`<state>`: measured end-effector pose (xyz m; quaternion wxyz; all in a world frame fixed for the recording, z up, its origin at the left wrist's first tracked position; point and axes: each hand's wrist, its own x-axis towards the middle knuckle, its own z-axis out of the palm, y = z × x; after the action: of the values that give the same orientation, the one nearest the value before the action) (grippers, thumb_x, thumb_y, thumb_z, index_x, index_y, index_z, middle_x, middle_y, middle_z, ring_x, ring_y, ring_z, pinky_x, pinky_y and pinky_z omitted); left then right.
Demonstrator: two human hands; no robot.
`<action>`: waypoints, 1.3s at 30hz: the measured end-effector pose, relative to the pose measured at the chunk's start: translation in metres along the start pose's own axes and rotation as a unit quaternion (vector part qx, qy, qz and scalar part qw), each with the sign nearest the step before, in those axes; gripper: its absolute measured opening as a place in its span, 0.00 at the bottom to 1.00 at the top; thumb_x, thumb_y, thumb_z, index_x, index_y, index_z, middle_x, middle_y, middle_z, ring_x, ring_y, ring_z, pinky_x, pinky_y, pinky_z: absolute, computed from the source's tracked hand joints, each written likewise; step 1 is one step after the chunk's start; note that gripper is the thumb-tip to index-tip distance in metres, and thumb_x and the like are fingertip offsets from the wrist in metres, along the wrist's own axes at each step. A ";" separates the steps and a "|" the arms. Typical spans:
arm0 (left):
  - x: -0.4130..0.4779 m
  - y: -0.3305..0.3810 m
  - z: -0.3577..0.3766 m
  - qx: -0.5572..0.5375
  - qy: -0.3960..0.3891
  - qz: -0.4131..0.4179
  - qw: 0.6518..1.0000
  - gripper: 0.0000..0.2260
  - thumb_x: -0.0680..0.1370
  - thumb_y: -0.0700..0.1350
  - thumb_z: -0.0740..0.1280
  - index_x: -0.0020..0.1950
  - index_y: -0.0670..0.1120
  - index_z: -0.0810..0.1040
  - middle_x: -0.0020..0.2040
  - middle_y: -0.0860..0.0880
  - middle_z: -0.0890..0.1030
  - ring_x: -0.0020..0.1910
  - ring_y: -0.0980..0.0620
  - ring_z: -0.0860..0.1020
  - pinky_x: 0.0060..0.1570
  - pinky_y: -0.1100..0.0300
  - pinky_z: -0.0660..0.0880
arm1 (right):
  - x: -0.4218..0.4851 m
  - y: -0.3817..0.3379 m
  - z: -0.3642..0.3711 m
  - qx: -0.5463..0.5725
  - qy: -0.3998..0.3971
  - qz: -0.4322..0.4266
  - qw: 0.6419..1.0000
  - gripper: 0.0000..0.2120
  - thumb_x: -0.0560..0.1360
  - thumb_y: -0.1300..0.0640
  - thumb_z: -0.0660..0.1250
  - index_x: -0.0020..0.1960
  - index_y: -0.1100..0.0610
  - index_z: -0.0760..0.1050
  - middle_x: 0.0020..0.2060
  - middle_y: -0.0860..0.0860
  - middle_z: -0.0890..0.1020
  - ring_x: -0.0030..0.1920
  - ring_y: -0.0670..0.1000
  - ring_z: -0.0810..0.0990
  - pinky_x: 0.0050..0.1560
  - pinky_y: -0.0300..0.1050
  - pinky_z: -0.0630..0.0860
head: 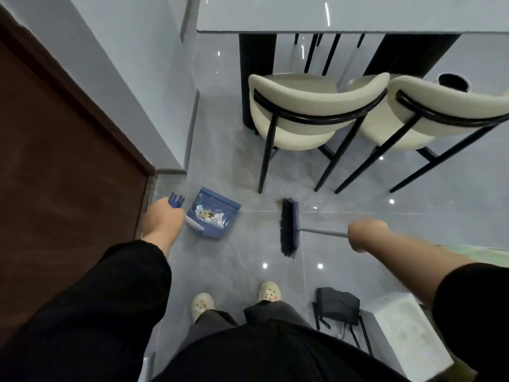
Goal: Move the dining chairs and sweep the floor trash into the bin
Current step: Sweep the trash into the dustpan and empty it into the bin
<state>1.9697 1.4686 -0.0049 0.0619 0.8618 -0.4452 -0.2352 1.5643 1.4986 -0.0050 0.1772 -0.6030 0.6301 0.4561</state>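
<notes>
A blue dustpan (220, 201) is held low over the grey floor (248, 271) by the left hand (162, 219), whose fingers are wrapped round its pale handle just below a blue comb-shaped end. Inside the pan some pale and brownish trash (206, 215) is seen; whether the pan touches the floor cannot be told. To its right, a little apart, the dark-bristled broom (289, 227) is set with its head down on the floor, and its grey pole is gripped in the closed right hand (367, 234).

Beyond the broom, two cream chairs with black legs are stood side by side, backs toward the camera: the left chair (311, 106) and the right chair (440, 106), both partly tucked under the glossy grey worktop (330, 15). A dark round bin (454, 82) is glimpsed behind the right chair (only its top shows). A brown door (55, 175) is seen at the left, and two pale shoes (202, 303) below.
</notes>
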 end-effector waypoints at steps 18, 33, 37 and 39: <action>0.025 0.075 0.032 0.067 -0.122 0.092 0.986 0.10 0.75 0.46 0.63 0.51 0.45 0.80 0.52 0.41 0.81 0.51 0.39 0.79 0.47 0.57 0.74 | 0.048 0.020 -0.063 0.296 0.090 0.056 0.949 0.18 0.78 0.61 0.55 0.65 0.52 0.74 0.40 0.51 0.76 0.35 0.53 0.76 0.30 0.41 0.70; 0.022 0.099 0.076 0.110 -0.127 0.106 0.980 0.10 0.76 0.46 0.61 0.53 0.48 0.80 0.54 0.43 0.82 0.53 0.40 0.79 0.48 0.57 0.74 | 0.169 -0.035 -0.098 0.388 -0.030 0.056 0.919 0.14 0.80 0.59 0.56 0.64 0.62 0.69 0.38 0.57 0.71 0.32 0.53 0.69 0.41 0.46 0.71; 0.020 0.106 0.075 0.116 -0.130 0.115 0.978 0.09 0.76 0.44 0.62 0.51 0.47 0.80 0.52 0.42 0.82 0.51 0.40 0.79 0.44 0.58 0.71 | 0.141 -0.033 -0.029 0.364 -0.050 0.046 0.929 0.20 0.79 0.59 0.55 0.70 0.56 0.68 0.39 0.53 0.71 0.38 0.54 0.74 0.36 0.45 0.73; 0.018 0.109 0.073 0.125 -0.132 0.115 0.977 0.08 0.76 0.44 0.61 0.50 0.46 0.79 0.51 0.42 0.82 0.50 0.40 0.79 0.42 0.59 0.70 | 0.115 -0.026 -0.002 0.408 -0.092 0.048 0.907 0.22 0.80 0.60 0.53 0.73 0.55 0.64 0.37 0.53 0.70 0.32 0.52 0.71 0.27 0.41 0.68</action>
<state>1.8638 1.3969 -0.0411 -0.0793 0.7672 -0.5711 -0.2808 1.5647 1.4325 -0.1020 0.4425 -0.4024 0.7703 0.2211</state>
